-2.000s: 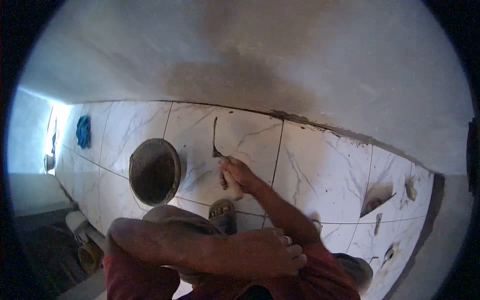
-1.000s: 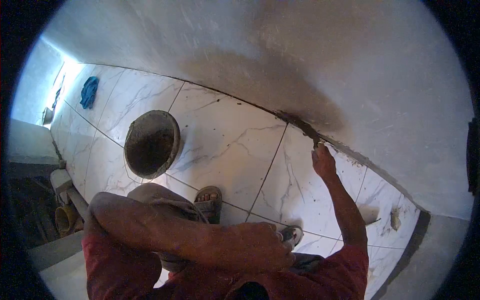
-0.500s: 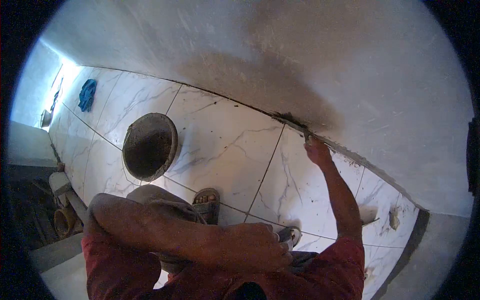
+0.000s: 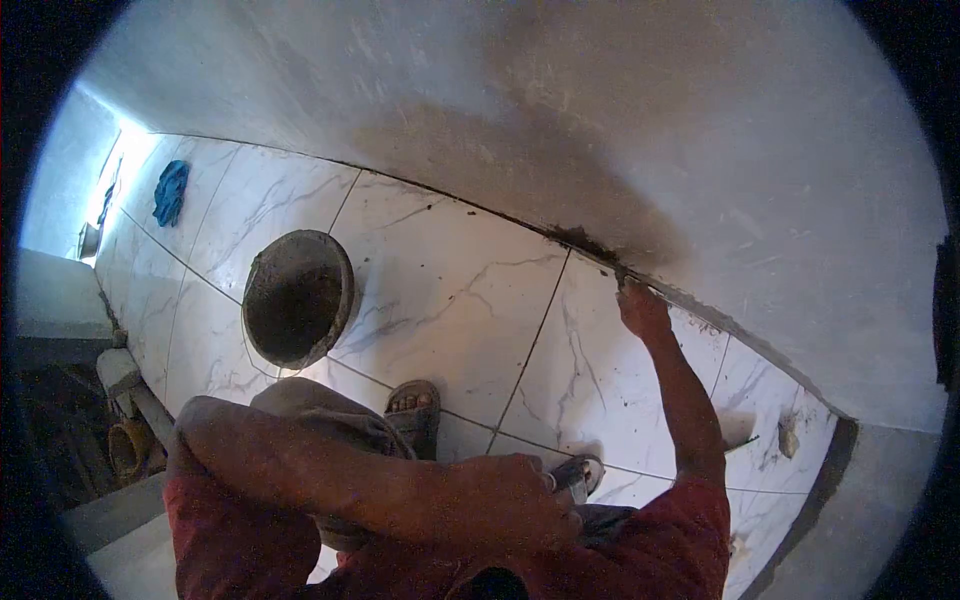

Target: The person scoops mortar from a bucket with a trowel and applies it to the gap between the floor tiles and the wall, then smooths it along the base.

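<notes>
My right hand [image 4: 645, 308] reaches down to the seam where the tiled floor meets the wall. Its fingers are closed, and a small dark tip shows at the seam; I cannot make out what it is. Dark wet mortar [image 4: 580, 240] lies along the joint just left of that hand. My left hand [image 4: 515, 492] rests across my lap with curled fingers, beside a greyish thing too dim to name. To the left a mortar-crusted bucket [image 4: 345, 300] stands on the tiles, its inside dark.
White marbled tiles [image 4: 450, 330] cover the floor, with crumbs scattered on them. A plastered wall [image 4: 760, 170] rises along the far side. A blue crumpled cloth or bag [image 4: 171, 193] lies far left. Pipe-like pieces [image 4: 128, 445] are at lower left, a small scrap [image 4: 788, 438] at right.
My right hand has shifted slightly right along the seam, and the grey mortar strip beside it looks reduced, leaving a darker gap. My left hand stays across my lap.
</notes>
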